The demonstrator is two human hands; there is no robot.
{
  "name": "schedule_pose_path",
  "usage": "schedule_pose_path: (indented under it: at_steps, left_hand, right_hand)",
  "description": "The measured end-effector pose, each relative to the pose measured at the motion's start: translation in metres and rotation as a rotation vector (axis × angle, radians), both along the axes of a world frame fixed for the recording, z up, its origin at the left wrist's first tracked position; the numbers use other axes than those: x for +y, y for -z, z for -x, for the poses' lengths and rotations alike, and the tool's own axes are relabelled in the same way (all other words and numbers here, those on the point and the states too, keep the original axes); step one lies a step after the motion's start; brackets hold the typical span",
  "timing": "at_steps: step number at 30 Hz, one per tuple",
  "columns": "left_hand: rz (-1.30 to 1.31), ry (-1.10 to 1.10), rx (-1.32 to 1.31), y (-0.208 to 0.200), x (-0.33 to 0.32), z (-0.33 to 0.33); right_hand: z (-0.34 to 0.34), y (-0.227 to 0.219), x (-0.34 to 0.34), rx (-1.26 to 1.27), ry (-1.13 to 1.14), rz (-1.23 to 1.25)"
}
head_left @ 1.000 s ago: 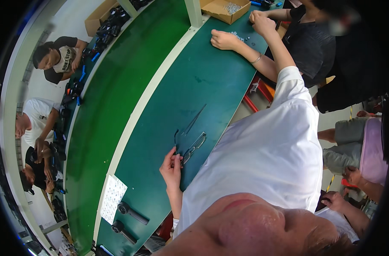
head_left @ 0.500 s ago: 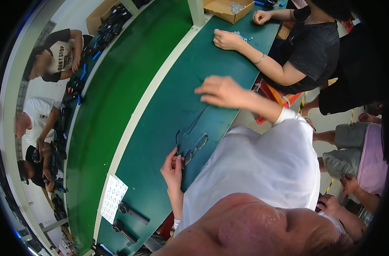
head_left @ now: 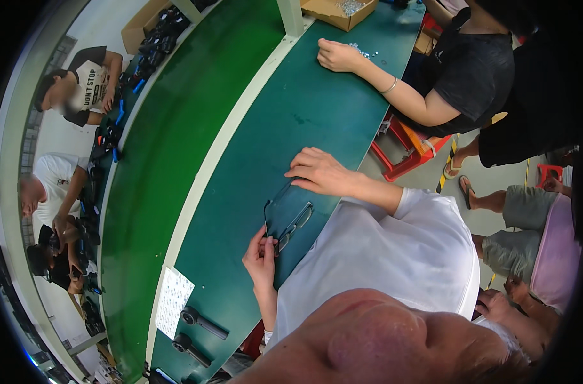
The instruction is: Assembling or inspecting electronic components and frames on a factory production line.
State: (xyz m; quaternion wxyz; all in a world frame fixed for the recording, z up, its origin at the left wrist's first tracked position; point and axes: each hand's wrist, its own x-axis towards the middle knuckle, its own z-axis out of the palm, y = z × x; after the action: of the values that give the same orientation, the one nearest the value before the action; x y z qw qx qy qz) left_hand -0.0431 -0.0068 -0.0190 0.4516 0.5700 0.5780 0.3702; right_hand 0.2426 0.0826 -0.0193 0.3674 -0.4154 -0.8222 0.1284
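Observation:
A pair of eyeglasses (head_left: 294,228) with thin dark frames lies over the green tabletop just in front of me, temples unfolded. My left hand (head_left: 261,260) has its thumb and fingers closed on the near-left end of the frame. At the opposite side, my right hand (head_left: 321,171) is bent down with curled fingers at the tip of a thin dark temple. Its fingertips partly cover that end, so the exact grip is hard to see.
Two black handheld devices (head_left: 199,320) and a white patterned sheet (head_left: 174,302) lie at lower left. A pale rail (head_left: 199,182) borders the green belt (head_left: 154,185). At the far end, a co-worker's arm (head_left: 368,70) rests near small clear pieces and a cardboard box (head_left: 343,16).
My right hand has come down and nearer, from above the table to the eyeglasses' temple. My left hand keeps its hold. A co-worker's far hand has left the tabletop.

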Motion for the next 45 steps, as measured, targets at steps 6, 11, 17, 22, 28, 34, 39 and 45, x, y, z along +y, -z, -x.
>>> schedule_pose_path:
  at_steps: [6,11,17,22,28,34,39,45]
  left_hand:
    - [0.008,0.008,-0.016,0.0,-0.001,0.001]
    - [0.012,0.009,-0.001,0.0,-0.001,0.002]
    - [0.012,0.003,-0.004,-0.001,0.001,0.002]
    - [0.017,0.008,-0.001,-0.004,0.003,0.001]
    - [-0.015,0.018,0.012,-0.003,0.002,0.002]
    - [0.003,0.007,0.003,-0.005,0.002,0.0]
    - [0.014,0.004,0.005,-0.004,0.001,0.001]
    - [0.002,-0.012,0.002,-0.005,0.001,-0.001]
  right_hand:
    - [0.014,0.003,0.002,0.048,0.042,0.006]
    - [0.014,0.003,0.003,0.059,0.046,0.006]
    - [0.016,0.004,0.007,0.037,0.058,0.026]
    - [0.026,-0.001,0.008,0.02,0.122,0.062]
    - [0.029,0.003,0.011,0.057,0.136,0.019]
    - [0.028,0.004,0.012,0.068,0.131,0.01]
    - [0.028,0.004,0.012,0.069,0.131,0.019]
    - [0.027,0.005,0.012,0.086,0.129,0.021]
